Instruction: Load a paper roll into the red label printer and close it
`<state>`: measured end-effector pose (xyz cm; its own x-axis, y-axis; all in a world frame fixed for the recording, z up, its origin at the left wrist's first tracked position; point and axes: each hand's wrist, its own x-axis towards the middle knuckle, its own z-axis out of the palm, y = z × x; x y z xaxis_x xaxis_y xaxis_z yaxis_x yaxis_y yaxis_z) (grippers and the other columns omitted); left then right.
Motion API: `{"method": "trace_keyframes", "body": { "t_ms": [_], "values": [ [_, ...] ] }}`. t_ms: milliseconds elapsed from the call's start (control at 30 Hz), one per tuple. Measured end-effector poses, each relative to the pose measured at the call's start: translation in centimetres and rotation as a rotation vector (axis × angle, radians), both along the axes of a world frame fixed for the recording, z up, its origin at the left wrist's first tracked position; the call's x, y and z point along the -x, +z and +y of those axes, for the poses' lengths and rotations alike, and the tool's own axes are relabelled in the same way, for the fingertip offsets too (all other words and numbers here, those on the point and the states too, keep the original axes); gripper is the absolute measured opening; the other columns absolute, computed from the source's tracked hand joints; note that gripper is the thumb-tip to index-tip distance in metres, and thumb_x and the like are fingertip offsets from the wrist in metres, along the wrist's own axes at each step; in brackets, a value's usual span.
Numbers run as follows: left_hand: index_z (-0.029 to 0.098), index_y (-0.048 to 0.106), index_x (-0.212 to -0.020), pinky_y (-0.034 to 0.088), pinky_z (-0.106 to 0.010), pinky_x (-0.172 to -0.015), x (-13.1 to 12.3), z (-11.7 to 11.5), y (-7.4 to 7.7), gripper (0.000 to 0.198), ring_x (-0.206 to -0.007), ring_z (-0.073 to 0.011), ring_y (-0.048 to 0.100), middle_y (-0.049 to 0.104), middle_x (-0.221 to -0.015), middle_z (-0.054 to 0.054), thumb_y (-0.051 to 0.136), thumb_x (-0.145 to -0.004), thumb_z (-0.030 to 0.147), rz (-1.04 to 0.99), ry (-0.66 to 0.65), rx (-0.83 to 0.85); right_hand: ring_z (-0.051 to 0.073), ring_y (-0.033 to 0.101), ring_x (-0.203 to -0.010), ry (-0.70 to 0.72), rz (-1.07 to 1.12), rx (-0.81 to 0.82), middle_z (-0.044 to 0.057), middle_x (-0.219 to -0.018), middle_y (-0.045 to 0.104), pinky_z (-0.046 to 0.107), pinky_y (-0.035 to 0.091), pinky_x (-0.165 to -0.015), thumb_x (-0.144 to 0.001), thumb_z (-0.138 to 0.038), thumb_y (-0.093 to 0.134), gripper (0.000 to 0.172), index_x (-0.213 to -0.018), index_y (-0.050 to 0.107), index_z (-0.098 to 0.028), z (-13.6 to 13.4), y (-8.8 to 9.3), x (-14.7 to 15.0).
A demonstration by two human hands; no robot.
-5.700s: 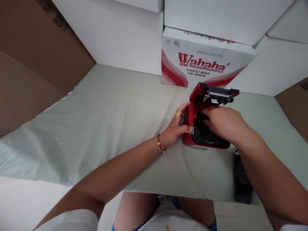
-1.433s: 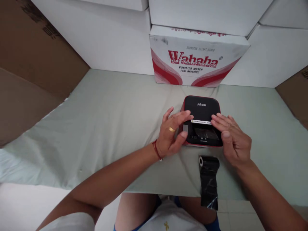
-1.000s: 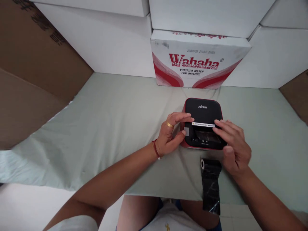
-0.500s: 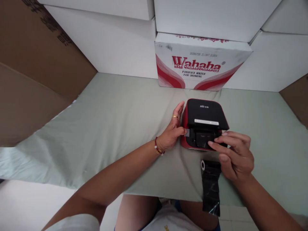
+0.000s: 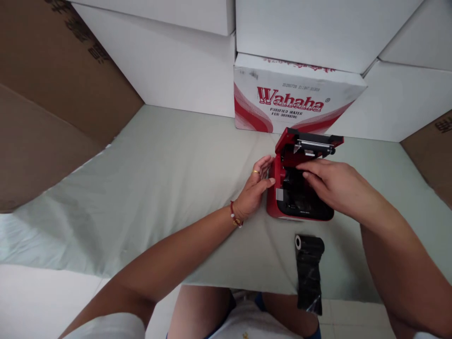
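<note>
A small red and black printer point(image 5: 272, 207), apparently a label printer, sits on the cloth with its lid point(image 5: 310, 137) raised, baring the dark inside. Flat against its left side rests my left hand point(image 5: 257, 183), fingers stretched out and thumb at the rim. My right hand point(image 5: 328, 181) reaches in from the right under the lid, its fingertips inside the printer and slightly apart; nothing is visible in them. The hand and lid hide part of the interior. In front of the printer lies a roll of black ribbon point(image 5: 310, 247), its loose end hanging over the table edge.
Behind the printer stands a white and red water carton point(image 5: 289, 103). White boxes point(image 5: 183, 66) are stacked along the back. Brown cardboard boxes point(image 5: 63, 103) stand at the left and right. A pale green cloth point(image 5: 183, 165) covers the table.
The printer's lid has swung up from nearly closed. My right hand has moved from the front right corner up and into the interior. My left hand has stayed at the side.
</note>
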<state>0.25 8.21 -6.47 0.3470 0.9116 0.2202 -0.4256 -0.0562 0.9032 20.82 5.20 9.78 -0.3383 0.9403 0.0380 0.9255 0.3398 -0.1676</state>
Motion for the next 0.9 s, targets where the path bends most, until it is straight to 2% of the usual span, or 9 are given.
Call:
{"method": "trace_keyframes", "body": {
  "t_ms": [100,200,333,500,600,667,800,900],
  "values": [
    [0.030,0.052,-0.150,0.038,-0.058,-0.138,-0.1,0.1,0.0,0.060,-0.164,-0.0288,0.049,0.056,-0.171,-0.012,0.072,-0.097,0.054,0.019,0.007,0.014,0.034,0.082,-0.089,-0.077,-0.365,0.096,0.014,-0.108,0.086,0.042,0.055,-0.067,-0.099,-0.018,0.054,0.040,-0.129,0.081,-0.023,2.1,-0.3,1.6],
    [0.029,0.053,-0.147,0.041,-0.057,-0.135,-0.2,0.2,0.0,0.056,-0.162,-0.0283,0.052,0.059,-0.168,-0.012,0.071,-0.098,0.050,0.005,-0.002,0.030,0.037,0.082,-0.094,-0.129,-0.491,0.157,0.017,-0.117,0.085,0.040,0.049,-0.064,-0.097,-0.019,0.062,0.031,-0.122,0.081,-0.021,2.6,-0.7,3.0],
    [0.027,0.056,-0.142,0.037,-0.055,-0.137,-0.3,-0.1,0.4,0.053,-0.160,-0.0280,0.053,0.060,-0.166,-0.012,0.073,-0.095,0.042,-0.041,0.000,0.105,0.038,0.081,-0.104,-0.181,-0.498,0.208,0.019,-0.124,0.083,0.038,0.048,-0.067,-0.097,-0.021,0.066,0.026,-0.118,0.081,-0.019,2.5,-0.6,3.9],
    [0.026,0.060,-0.136,0.038,-0.051,-0.136,-0.3,-0.5,1.5,0.042,-0.154,-0.0265,0.057,0.067,-0.156,-0.010,0.070,-0.095,0.031,-0.083,0.018,0.192,0.038,0.080,-0.106,-0.268,-0.431,0.231,0.018,-0.119,0.083,0.039,0.045,-0.069,-0.101,-0.028,0.061,0.035,-0.133,0.072,-0.019,1.7,-0.1,3.5],
    [0.026,0.062,-0.133,0.038,-0.051,-0.135,-0.3,-0.5,1.5,0.040,-0.151,-0.0273,0.059,0.067,-0.155,-0.009,0.071,-0.094,0.030,-0.089,0.025,0.200,0.034,0.079,-0.104,-0.315,-0.339,0.223,0.013,-0.120,0.083,0.039,0.045,-0.071,-0.106,-0.031,0.053,0.028,-0.125,0.072,-0.023,0.9,0.0,3.0],
    [0.027,0.062,-0.133,0.038,-0.051,-0.135,-0.3,-0.4,1.4,0.040,-0.151,-0.0272,0.059,0.066,-0.155,-0.008,0.072,-0.094,0.031,-0.085,0.026,0.204,0.033,0.078,-0.105,-0.311,-0.303,0.221,0.012,-0.124,0.082,0.039,0.046,-0.073,-0.107,-0.032,0.054,0.027,-0.125,0.072,-0.025,0.6,0.1,2.7],
    [0.027,0.061,-0.134,0.039,-0.051,-0.135,-0.2,-0.4,1.2,0.040,-0.152,-0.0262,0.058,0.065,-0.157,-0.008,0.071,-0.095,0.031,-0.066,0.031,0.198,0.037,0.077,-0.116,-0.264,-0.328,0.265,0.012,-0.139,0.080,0.040,0.050,-0.076,-0.102,-0.032,0.063,0.040,-0.141,0.070,-0.027,0.9,0.0,3.0],
    [0.026,0.060,-0.134,0.040,-0.050,-0.134,-0.2,-0.4,1.3,0.040,-0.150,-0.0256,0.060,0.065,-0.157,-0.009,0.070,-0.096,0.030,-0.057,0.032,0.200,0.039,0.078,-0.115,-0.266,-0.379,0.265,0.016,-0.136,0.080,0.041,0.051,-0.074,-0.100,-0.029,0.064,0.036,-0.133,0.077,-0.025,1.3,-0.2,3.4]
  ]
}}
